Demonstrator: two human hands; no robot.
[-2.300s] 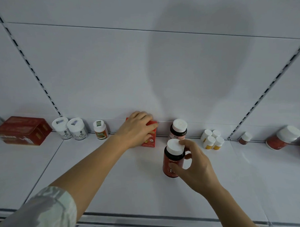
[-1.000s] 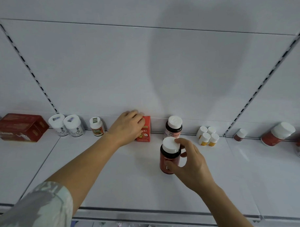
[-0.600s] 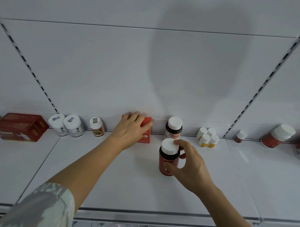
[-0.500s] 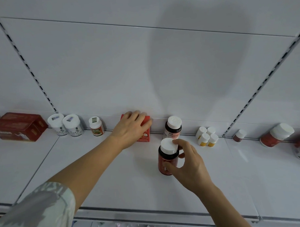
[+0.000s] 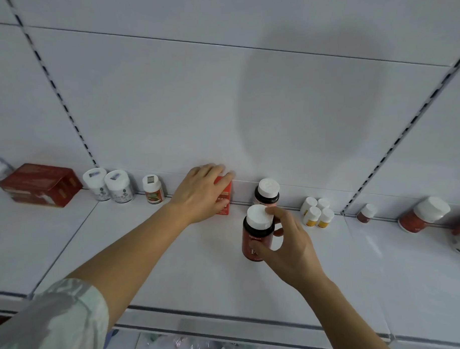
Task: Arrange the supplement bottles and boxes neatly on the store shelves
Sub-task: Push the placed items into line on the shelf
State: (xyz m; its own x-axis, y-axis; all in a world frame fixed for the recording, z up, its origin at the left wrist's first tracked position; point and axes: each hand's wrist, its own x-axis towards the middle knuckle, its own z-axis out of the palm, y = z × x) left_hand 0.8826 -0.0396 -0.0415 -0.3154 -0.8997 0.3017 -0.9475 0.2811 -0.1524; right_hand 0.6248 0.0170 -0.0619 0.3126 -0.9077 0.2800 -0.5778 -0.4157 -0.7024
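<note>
1. The left hand (image 5: pixel 202 195) lies over a small red cardboard box (image 5: pixel 224 200) that stands upright against the white back panel (image 5: pixel 169 98) of the white metal shelf (image 5: pixel 174 254); its fingers reach across the top of the box and the thumb sits at the lower front, so it holds the box.
2. The right hand (image 5: pixel 289 248) holds a dark red plastic bottle with a white screw cap (image 5: pixel 257 233), the thumb on the label and the fingertips (image 5: pixel 270 211) on the edge of the cap.
3. This bottle stands upright on the shelf, well forward of the back row.
4. Just behind it a similar dark bottle with a white cap (image 5: pixel 267 192) stands at the back panel, right of the box.
5. Four small white-and-yellow bottles (image 5: pixel 316 211) cluster further right.
6. Left of the box stand a small white-capped bottle with a red-green label (image 5: pixel 153 189), two white jars (image 5: pixel 109 185) and a large red box (image 5: pixel 40 185).
7. At the far right a red tub with a white lid (image 5: pixel 423 214) leans tilted.
</note>
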